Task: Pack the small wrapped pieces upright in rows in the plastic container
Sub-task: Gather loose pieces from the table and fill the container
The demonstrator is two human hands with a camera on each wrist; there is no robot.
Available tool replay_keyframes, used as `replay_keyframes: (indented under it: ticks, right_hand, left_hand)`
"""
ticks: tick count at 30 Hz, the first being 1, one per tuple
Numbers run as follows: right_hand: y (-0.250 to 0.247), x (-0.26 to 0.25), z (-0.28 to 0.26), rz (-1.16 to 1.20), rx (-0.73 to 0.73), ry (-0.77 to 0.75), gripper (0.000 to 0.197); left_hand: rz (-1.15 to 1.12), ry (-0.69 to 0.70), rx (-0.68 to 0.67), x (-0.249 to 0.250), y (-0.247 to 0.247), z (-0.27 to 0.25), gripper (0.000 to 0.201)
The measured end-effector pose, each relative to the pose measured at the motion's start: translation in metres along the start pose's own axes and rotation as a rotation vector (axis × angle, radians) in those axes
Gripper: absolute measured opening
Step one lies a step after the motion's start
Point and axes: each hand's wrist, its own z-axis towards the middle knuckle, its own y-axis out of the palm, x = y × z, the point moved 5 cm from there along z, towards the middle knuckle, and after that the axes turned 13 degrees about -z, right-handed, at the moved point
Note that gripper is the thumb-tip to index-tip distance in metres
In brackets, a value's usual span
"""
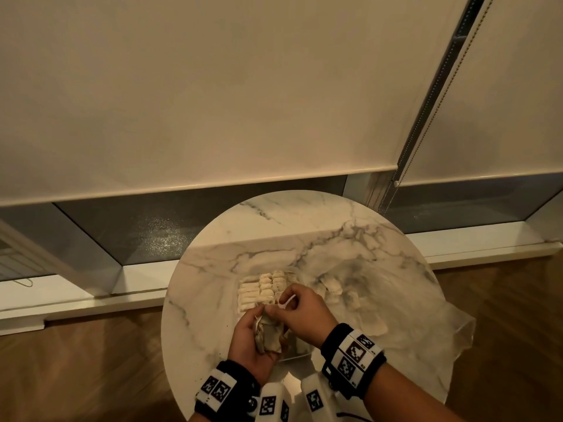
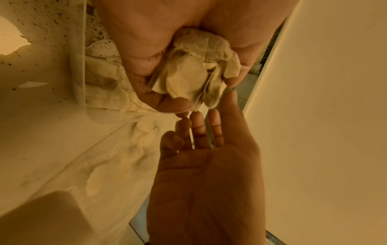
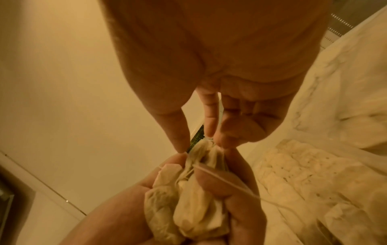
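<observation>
Our left hand cups a small bunch of wrapped pieces, fingers curled round them so they stay gathered while we work one loose. They look like tea bags with thin strings, crumpled soft paper. Our right hand sits just above the bunch, thumb and fingertips pinching the top of one piece or its string; we cannot tell which exactly. The string runs off taut toward the lower right in the right wrist view, so we judge we are untangling or pulling one piece free before placing it.

The plastic container sits on the round marble table, right under and beyond both hands. Its far part already holds pieces standing in rows, roughly three rows side by side, packed close. The near part is hidden by our hands, so we cannot say how full it is. Task looks partway done.

To the right, a clear plastic bag lies spread on the table with more loose pieces in it, likely the supply.

We hold the bunch over the container so each piece has a short way to go. Risk: strings tangle and drag a neighbour out, or a soft piece tips over in its row.
</observation>
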Motion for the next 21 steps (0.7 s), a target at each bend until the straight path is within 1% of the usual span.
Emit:
replay_keyframes:
  ticks: [4, 8, 11, 13, 15, 21]
  right_hand:
    - [0.001, 0.004, 0.0, -0.107, 0.006, -0.009, 0.034]
    - [0.004, 0.007, 0.001, -0.087, -0.018, -0.036, 0.027]
    - [0.003, 0.007, 0.002, -0.018, -0.051, -0.06, 0.026]
    - [-0.001, 0.006, 0.002, 0.038, -0.047, -0.066, 0.026]
    - [-0.005, 0.007, 0.002, 0.099, -0.056, -0.057, 0.021]
    - [-0.008, 0.009, 0.0, 0.365, -0.116, 0.046, 0.019]
  left_hand:
    - [-0.027, -0.041, -0.048, -0.004, 0.005, -0.003, 0.045]
    - [-0.024, -0.062, -0.041, -0.006, 0.009, -0.004, 0.042]
    - [-0.005, -0.064, 0.008, -0.004, 0.001, 0.001, 0.042]
    - [0.0, -0.068, 0.035, -0.002, -0.002, 0.004, 0.041]
    - [-0.014, -0.071, 0.046, 0.0, -0.005, 0.007, 0.042]
    - [-0.039, -0.05, 0.067, 0.002, -0.013, 0.013, 0.051]
